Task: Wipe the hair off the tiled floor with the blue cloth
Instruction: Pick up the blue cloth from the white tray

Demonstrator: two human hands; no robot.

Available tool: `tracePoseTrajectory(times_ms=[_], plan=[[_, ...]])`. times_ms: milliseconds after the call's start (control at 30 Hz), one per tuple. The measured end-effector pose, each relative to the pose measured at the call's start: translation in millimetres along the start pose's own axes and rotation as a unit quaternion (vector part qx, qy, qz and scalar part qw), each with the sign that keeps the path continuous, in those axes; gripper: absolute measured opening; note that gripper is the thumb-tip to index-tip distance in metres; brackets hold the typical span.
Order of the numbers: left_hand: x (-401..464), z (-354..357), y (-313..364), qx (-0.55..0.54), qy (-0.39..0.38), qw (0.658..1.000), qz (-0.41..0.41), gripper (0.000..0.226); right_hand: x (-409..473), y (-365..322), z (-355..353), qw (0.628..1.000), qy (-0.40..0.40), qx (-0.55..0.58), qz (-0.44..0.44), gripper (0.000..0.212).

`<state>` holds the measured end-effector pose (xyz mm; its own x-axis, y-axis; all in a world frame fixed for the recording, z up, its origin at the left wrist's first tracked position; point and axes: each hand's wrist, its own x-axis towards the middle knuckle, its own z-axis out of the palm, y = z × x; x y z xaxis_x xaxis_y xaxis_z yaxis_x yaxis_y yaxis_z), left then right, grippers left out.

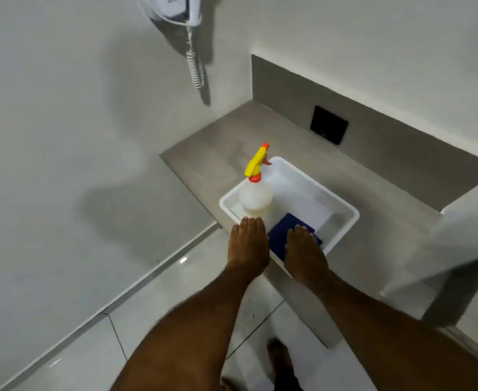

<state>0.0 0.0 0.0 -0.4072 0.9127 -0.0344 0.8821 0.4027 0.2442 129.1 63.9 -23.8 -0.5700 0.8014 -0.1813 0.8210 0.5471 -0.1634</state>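
The blue cloth (284, 227) lies folded in the near corner of a white plastic tub (345, 218) on a grey ledge. My right hand (305, 251) stretches flat, palm down, over the cloth's near part, fingers straight; no grip shows. My left hand (249, 244) is flat over the tub's near rim, fingertips close to the spray bottle (256, 197). The glossy tiled floor (175, 303) lies below my forearms. A few thin dark specks (252, 314), perhaps hair, show on a tile between my arms.
The bottle has a yellow and orange trigger head and stands in the tub's left corner. The grey ledge (212, 153) runs along the wall with a black plate (329, 125) behind. A wall-mounted white dryer with coiled cord (194, 66) hangs above. My bare foot (280, 359) stands below.
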Motion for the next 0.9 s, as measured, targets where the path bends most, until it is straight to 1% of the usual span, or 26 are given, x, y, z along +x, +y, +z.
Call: tracePoseTrajectory(times_ms=[33,100,133,167,233,300,333,400,467,533,567,633,733,900], plan=[[7,4,5,-0.008,-0.009,1.000,-0.007,0.030,8,4,1,1.000,-0.013,0.002,-0.003,0.061],[19,8,12,0.003,-0.008,1.000,-0.022,0.023,21,7,-1,0.999,0.008,0.038,-0.004,0.047],[25,8,13,0.018,-0.032,0.999,-0.031,0.023,26,7,-6,0.999,0.014,0.047,0.003,0.041],[30,9,16,0.036,-0.062,0.997,-0.033,0.025,32,7,-7,0.998,0.024,0.060,0.012,0.040],[36,10,19,0.074,-0.121,0.989,-0.031,0.029,39,8,-9,0.995,0.015,0.078,0.060,0.052],[43,9,21,0.080,-0.148,0.985,-0.028,0.027,48,11,-15,0.990,-0.028,0.089,0.108,0.065],[46,9,22,0.065,-0.157,0.985,-0.027,0.024,51,14,-17,0.988,-0.048,0.093,0.112,0.067],[48,8,26,0.035,-0.164,0.986,-0.020,0.023,55,20,-20,0.983,-0.083,0.127,0.101,0.065],[48,2,27,0.007,-0.137,0.990,-0.006,0.024,58,26,-27,0.974,-0.096,0.185,0.085,0.054],[46,-8,23,-0.032,-0.112,0.993,-0.003,0.026,58,29,-39,0.963,-0.080,0.244,0.078,0.039],[45,-14,20,-0.045,-0.098,0.994,0.010,0.027,58,29,-47,0.954,-0.066,0.280,0.082,0.035],[39,-33,10,-0.067,-0.066,0.995,0.035,0.029,54,19,-66,0.941,-0.036,0.327,0.082,0.037],[28,-65,-15,-0.119,-0.034,0.991,0.049,0.030,46,-12,-91,0.934,0.013,0.352,0.059,0.045],[-18,-99,-85,-0.087,0.087,0.989,0.087,0.028,28,-91,-97,0.921,0.024,0.388,0.006,0.050]])
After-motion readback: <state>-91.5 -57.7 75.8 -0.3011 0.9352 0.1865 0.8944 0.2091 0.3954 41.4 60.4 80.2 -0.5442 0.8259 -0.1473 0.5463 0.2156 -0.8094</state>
